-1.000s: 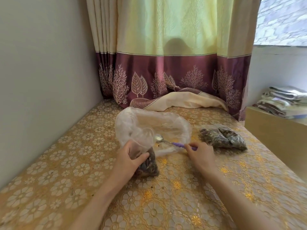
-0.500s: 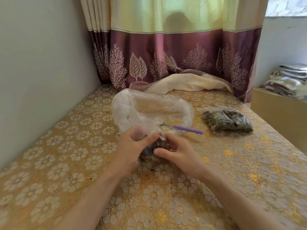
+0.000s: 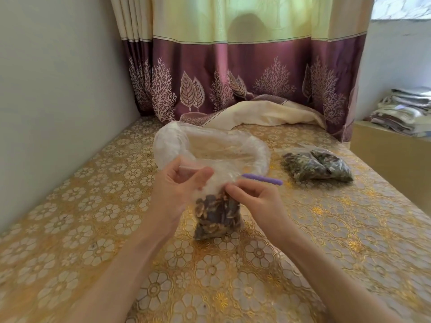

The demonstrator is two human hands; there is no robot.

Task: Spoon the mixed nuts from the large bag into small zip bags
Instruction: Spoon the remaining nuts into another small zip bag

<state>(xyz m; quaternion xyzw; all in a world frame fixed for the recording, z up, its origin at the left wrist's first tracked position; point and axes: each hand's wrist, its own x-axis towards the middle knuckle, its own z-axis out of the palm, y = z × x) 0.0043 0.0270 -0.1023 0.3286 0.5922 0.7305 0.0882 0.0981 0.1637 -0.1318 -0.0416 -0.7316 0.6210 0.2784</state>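
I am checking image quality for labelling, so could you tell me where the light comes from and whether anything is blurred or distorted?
Head view: daylight glows through the curtain, with a dark shadow on it; wide-angle bending at the wall edges; the small zip bag and both hands are sharp, the forearms softer.

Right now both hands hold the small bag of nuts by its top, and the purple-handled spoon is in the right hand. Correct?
Not quite. The head view shows the left hand and right hand holding the small bag of nuts by its top, but the purple-handled spoon lies at the large bag, out of the fingers.
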